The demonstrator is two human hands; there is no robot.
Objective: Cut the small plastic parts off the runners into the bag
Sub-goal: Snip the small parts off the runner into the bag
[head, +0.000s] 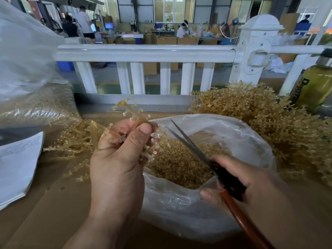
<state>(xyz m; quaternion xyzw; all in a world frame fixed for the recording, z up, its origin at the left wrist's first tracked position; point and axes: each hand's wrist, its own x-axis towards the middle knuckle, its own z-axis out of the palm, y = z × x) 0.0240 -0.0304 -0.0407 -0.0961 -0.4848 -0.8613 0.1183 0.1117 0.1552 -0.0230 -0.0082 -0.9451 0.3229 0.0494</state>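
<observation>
A factory hall lies behind a white railing (143,53) that runs along the far edge of a cardboard-covered worktop (53,203). At the centre of the worktop sits an open clear plastic bag (179,209), its mouth turned up and its floor covered with small amber plastic parts (179,168).

The left hand (118,168) is over the bag's left rim, thumb and fingers clenched around a bundle of runners (133,112). The bundle's upper end sticks up past the fingers and its lower end hangs just inside the rim. The right hand (248,178) is over the bag's near right side, gripping the dark handles of a pair of scissors (190,144). The blades are slightly parted and point up and left, with their tips near the runners but not touching them. Open air remains between the blades and the bag's far rim.

A tall heap of uncut runners (269,123) presses against the bag's right side, and a flatter heap of runners (75,137) lies to its left. A big filled plastic sack (27,60) and a stack of papers (16,168) occupy the left edge. A green bottle (316,87) stands at the far right. The near left part of the cardboard is bare.
</observation>
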